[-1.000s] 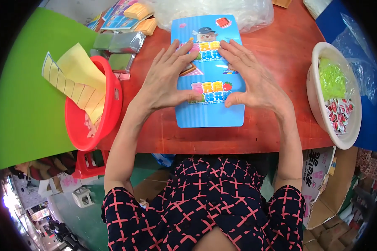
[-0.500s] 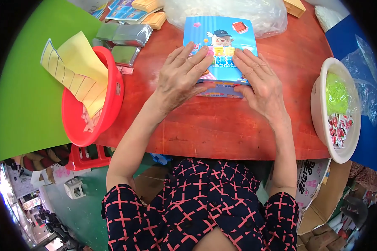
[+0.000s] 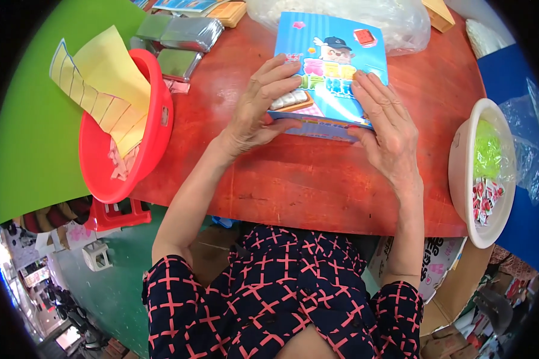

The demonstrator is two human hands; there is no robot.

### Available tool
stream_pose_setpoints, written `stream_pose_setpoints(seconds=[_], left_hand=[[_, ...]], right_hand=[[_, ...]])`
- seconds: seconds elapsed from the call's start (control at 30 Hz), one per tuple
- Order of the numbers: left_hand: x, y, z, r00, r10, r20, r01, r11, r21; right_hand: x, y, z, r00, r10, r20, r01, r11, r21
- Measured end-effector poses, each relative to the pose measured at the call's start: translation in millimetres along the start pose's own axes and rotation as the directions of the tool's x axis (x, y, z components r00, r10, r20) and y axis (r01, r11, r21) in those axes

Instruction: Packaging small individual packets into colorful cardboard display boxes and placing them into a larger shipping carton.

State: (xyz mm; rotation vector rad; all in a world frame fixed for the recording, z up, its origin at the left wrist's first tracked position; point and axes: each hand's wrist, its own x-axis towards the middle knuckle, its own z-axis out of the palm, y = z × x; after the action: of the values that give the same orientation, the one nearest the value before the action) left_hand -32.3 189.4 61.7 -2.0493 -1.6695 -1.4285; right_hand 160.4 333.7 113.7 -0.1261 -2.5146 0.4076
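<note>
A blue cardboard box (image 3: 326,36) with a cartoon figure and a biscuit picture on its closed lid lies on the red table, turned slightly. My left hand (image 3: 260,110) grips its left side, fingers over the lid's edge and thumb along the near face. On the right, my right hand (image 3: 390,127) rests its fingers on the lid, with its thumb against the near side. The box's underside is hidden.
At the left stands a red basin (image 3: 168,113) with yellow sheets (image 3: 117,66) and pink strips. A white basin (image 3: 459,173) on the right holds green packing and small sachets. Silver packs (image 3: 191,33) and a clear plastic bag (image 3: 401,27) lie at the back.
My hands have spread apart, uncovering more of the lid's middle. The left fingers have slid toward its left edge. The box sits a little farther right in view and is turned slightly.
</note>
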Motion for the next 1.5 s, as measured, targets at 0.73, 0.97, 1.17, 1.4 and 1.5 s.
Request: stream_pose_setpoints(seconds=[0.73, 0.97, 1.17, 1.4, 1.5], left_hand=[[-1.5, -4.0, -23.2, 0.978, -0.126, 0.165, 0.18, 0.909, -0.376], [2.6, -9.1, -28.9, 0.984, -0.081, 0.157, 0.138, 0.91, -0.391], [33.5, 5.9, -41.5, 0.976, -0.209, 0.061, 0.213, 0.862, -0.46], [81.3, 1.5, -55.6, 0.983, -0.173, 0.057, 0.181, 0.88, -0.439], [91.3, -3.3, -50.7, 0.97, -0.226, 0.086, 0.217, 0.661, -0.718]], right_hand=[[-36.4, -28.4, 6.6, 0.937, 0.322, -0.135, -0.291, 0.934, 0.209], [-26.6, -70.2, -22.0, 0.778, 0.626, 0.049, -0.49, 0.557, 0.671], [7.6, -65.6, -30.4, 0.798, 0.601, -0.055, -0.314, 0.491, 0.813], [35.0, -31.4, -6.8, 0.801, 0.418, -0.428, -0.08, 0.784, 0.615], [37.4, -31.6, -6.7, 0.803, 0.398, -0.443, -0.068, 0.801, 0.595]])
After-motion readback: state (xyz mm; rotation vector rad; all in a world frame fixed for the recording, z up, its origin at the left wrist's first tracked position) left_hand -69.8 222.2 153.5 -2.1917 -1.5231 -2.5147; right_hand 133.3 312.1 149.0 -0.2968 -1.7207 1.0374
